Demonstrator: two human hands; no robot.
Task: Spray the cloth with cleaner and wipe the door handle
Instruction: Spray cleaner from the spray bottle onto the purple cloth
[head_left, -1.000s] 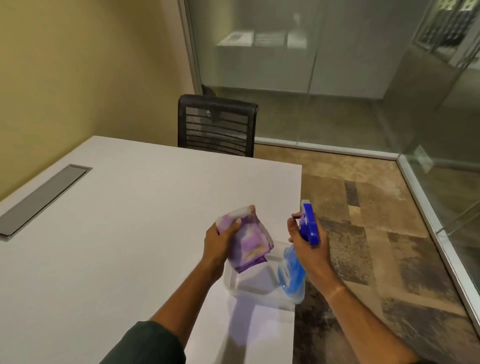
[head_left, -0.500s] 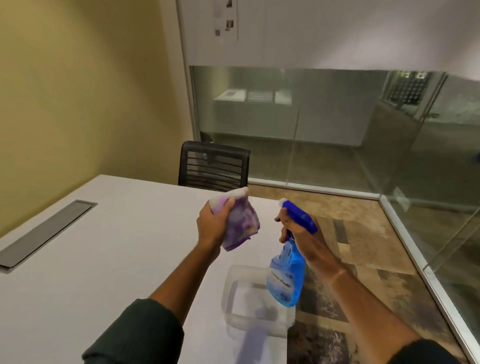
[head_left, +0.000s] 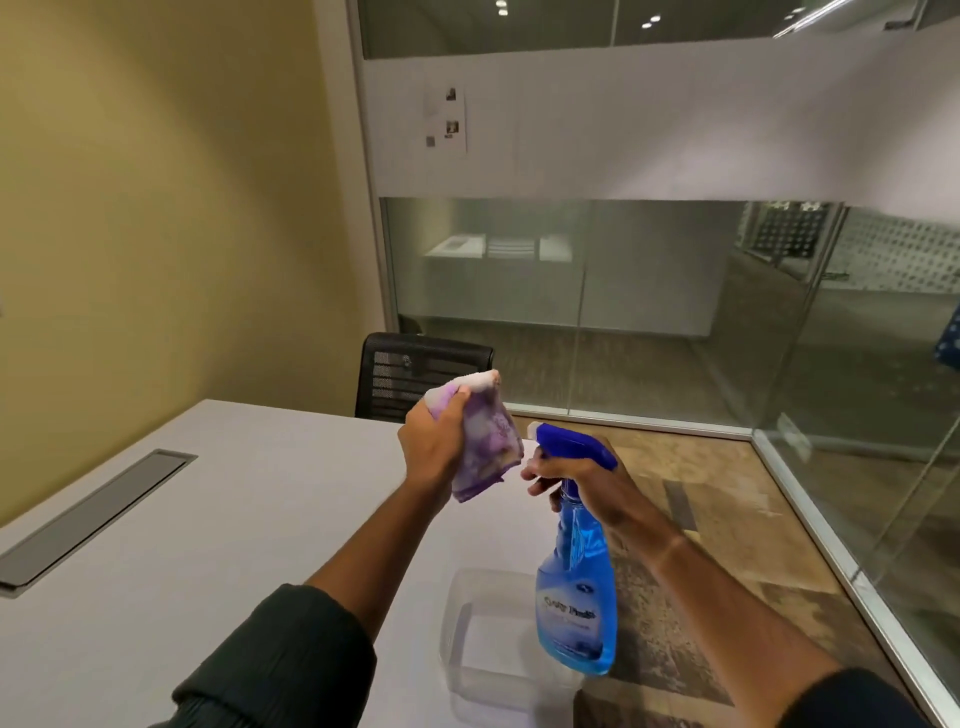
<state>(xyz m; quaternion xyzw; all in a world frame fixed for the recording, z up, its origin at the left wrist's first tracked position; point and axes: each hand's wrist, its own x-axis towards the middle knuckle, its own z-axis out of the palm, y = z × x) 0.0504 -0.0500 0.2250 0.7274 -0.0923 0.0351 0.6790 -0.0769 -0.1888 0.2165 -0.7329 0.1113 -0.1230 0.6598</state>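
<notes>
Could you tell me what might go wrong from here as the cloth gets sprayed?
1. The spray bottle nozzle points at the cloth, bunched small in the left hand, so mist may hit that hand or the white table.
2. The right hand grips only the bottle's neck, so it could slip.
3. The clear container sits at the table edge, where an arm could knock it off.

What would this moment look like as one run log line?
phase: spraying cloth | left hand: holds purple cloth | right hand: grips spray bottle, nozzle toward cloth | door handle: not visible
</notes>
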